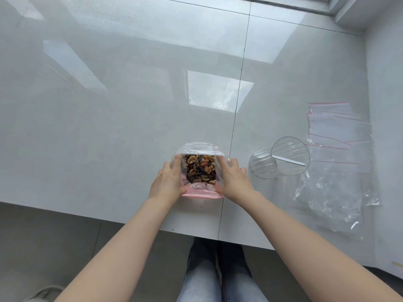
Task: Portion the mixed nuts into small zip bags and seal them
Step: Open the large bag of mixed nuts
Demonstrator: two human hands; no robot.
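The big nut bag (200,171) is gripped upright between both hands, left hand (168,182) and right hand (234,182) clamped on opposite sides; small zip bags (335,136) are lying nearer the right hand.

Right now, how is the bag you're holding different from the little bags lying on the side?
The bag of nuts is bulging, full of mixed nuts; the small zip bags look empty and flat. The left hand and right hand grip the bag of nuts and hold it open; nothing touches the small zip bags. Both are clear plastic and rest on the table.
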